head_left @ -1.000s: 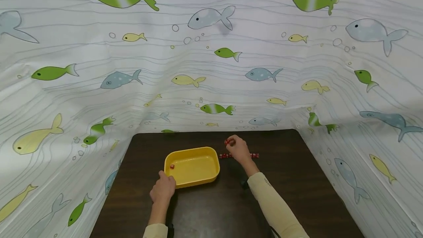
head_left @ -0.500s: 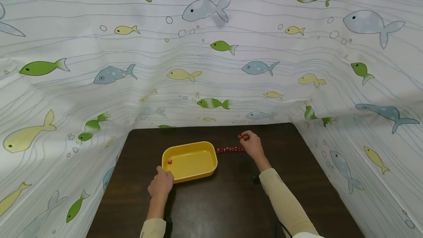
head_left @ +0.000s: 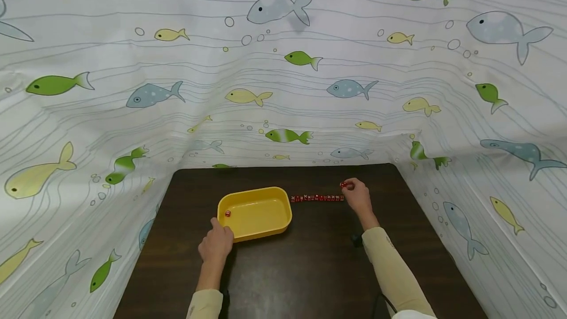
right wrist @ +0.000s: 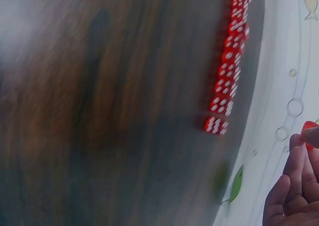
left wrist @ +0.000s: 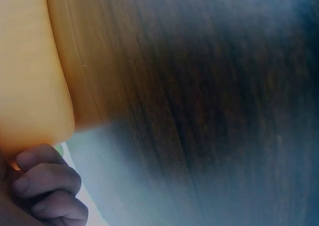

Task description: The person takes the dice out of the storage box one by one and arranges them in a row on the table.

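A yellow tray point(head_left: 261, 216) lies on the table, with one red die point(head_left: 228, 213) near its left end. At its front left corner my left hand point(head_left: 216, 244) grips the rim; the left wrist view shows curled fingers point(left wrist: 47, 178) against the tray's yellow wall point(left wrist: 35, 71). Between thumb and fingers my right hand point(head_left: 359, 200) pinches another red die point(right wrist: 310, 128), held above the table near the right end of a row of red dice point(head_left: 315, 198). White pips show on the row's end die point(right wrist: 215, 125) in the right wrist view. The row starts just right of the tray.
A dark brown table point(head_left: 301, 270) carries everything. Behind and along both sides hangs a white curtain point(head_left: 204, 73) printed with fish. A black cable point(head_left: 384, 299) runs beside the right sleeve.
My right hand has moved to the right along the row with the die pinched, uncovering more of the row. My left hand stays on the tray. The head view has shifted slightly.
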The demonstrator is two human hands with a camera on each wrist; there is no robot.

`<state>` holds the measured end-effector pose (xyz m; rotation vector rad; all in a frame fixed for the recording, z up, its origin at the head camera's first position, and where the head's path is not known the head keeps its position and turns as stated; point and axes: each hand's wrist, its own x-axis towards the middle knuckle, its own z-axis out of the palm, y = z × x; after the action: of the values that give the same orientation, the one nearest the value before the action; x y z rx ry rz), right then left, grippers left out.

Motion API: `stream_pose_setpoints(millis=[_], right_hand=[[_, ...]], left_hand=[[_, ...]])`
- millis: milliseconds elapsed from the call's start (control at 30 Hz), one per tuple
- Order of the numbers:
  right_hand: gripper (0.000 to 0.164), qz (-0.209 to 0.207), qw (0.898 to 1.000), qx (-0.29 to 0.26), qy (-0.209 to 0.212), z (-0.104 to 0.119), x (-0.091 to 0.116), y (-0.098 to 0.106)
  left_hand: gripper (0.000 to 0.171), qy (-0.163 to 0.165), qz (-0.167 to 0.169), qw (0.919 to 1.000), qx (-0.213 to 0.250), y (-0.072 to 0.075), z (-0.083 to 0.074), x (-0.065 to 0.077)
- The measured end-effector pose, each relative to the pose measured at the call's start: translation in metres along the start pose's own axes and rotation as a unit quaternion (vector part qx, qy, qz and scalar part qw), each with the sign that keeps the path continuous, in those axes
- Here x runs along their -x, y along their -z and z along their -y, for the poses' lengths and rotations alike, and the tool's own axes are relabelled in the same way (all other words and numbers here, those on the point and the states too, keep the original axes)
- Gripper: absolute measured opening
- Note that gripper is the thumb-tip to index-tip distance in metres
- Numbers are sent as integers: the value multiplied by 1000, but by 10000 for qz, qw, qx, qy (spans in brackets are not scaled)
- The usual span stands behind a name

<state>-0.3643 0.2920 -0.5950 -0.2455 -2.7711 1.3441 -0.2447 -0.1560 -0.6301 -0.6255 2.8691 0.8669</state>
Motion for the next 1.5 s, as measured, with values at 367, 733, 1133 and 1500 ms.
stream_pose_setpoints(millis=[367, 733, 1133, 1500], right_hand=[[37, 176, 9988, 186, -420, -26, 1, 4], [34, 335, 9971, 545, -415, -45, -10, -1], [32, 700, 9924, 839, -572, -55, -12, -8], [33, 781, 9924, 815, -496, -56, -20, -12]], left_hand=[[51, 167, 213, 9996, -92, 2, 0, -1], [57, 198, 384, 9990, -81, 3, -4, -5], [58, 200, 471, 9986, -156, 2, -1, 1], [53, 82, 448, 9985, -319, 6, -6, -3]])
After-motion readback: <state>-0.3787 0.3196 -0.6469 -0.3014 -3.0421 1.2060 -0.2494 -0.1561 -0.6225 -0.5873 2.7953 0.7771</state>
